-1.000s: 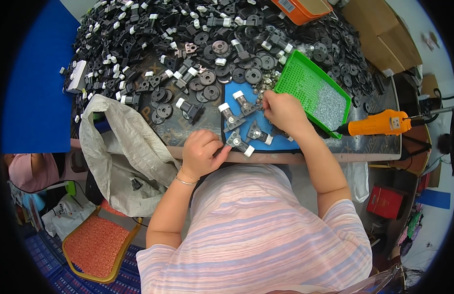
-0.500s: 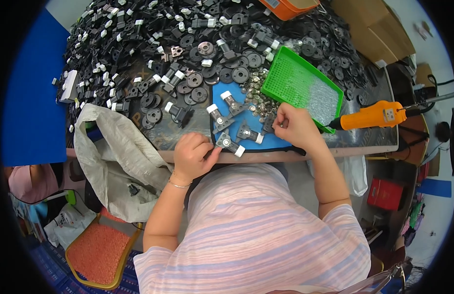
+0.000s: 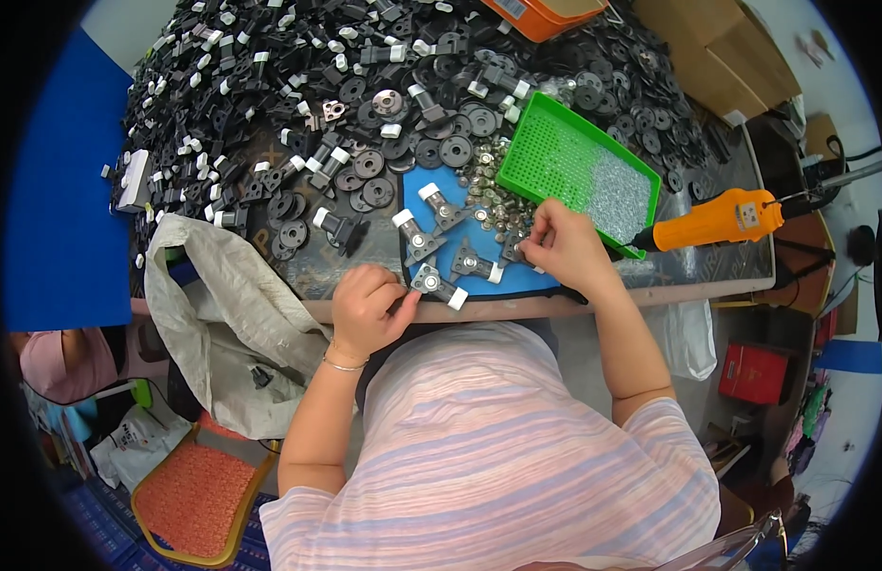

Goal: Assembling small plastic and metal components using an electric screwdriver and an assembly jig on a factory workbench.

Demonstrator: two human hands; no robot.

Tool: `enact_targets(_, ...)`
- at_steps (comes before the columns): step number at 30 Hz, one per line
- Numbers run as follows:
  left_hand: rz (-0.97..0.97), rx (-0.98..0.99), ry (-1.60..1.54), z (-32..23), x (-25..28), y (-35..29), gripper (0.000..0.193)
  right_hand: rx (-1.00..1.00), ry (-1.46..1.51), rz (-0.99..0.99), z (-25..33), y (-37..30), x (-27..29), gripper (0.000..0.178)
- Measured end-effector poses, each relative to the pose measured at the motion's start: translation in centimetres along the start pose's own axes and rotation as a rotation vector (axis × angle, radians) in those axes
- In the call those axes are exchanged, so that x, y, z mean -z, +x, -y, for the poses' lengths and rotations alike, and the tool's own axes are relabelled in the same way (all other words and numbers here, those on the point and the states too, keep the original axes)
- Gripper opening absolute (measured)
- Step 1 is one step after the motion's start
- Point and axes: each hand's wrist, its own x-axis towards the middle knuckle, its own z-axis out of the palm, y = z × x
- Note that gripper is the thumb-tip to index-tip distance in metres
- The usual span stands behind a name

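Observation:
On the blue mat lie several black plastic parts with white ends and round metal centres. The nearest one, a black plastic part, sits at the thumb of my left hand, whose fingers are curled; thumb and forefinger meet at its edge. My right hand is closed in a pinch over the right side of the mat, its fingertips at a black piece partly hidden by them. What is between those fingertips is too small to make out. Small round metal pieces lie heaped just beyond.
A green tray of small silvery pieces stands beyond my right hand, with an orange electric screwdriver beside it. Black parts and discs pile across the table. A pale sack hangs at the left front edge.
The view has shifted slightly. My right fingers have straightened a little and point down at the black piece. My left hand stays by the nearest part.

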Motion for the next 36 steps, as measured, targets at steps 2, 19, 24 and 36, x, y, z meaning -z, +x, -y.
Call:
enact_targets(2, 0.003, 0.000, 0.000, 0.1, 0.0, 0.0, 0.017, -0.024, 0.041, 0.010, -0.1, -0.1, -0.1, 0.026)
enact_targets(19, -0.146, 0.157, -0.183, 0.4, 1.4, 0.1, 0.012, -0.141, 0.232, 0.111, -0.5, 0.2, 0.1, 0.025)
enact_targets(24, -0.281, 0.351, -0.065, 1.9, 3.0, 0.5, 0.011, -0.118, 0.253, 0.081, -0.8, 0.1, -0.4, 0.024)
enact_targets(36, 0.197, 0.032, 0.507, 4.9, -0.3, 7.6, 0.018, -0.078, 0.292, -0.086, 0.3, -1.4, 0.2, 0.012)
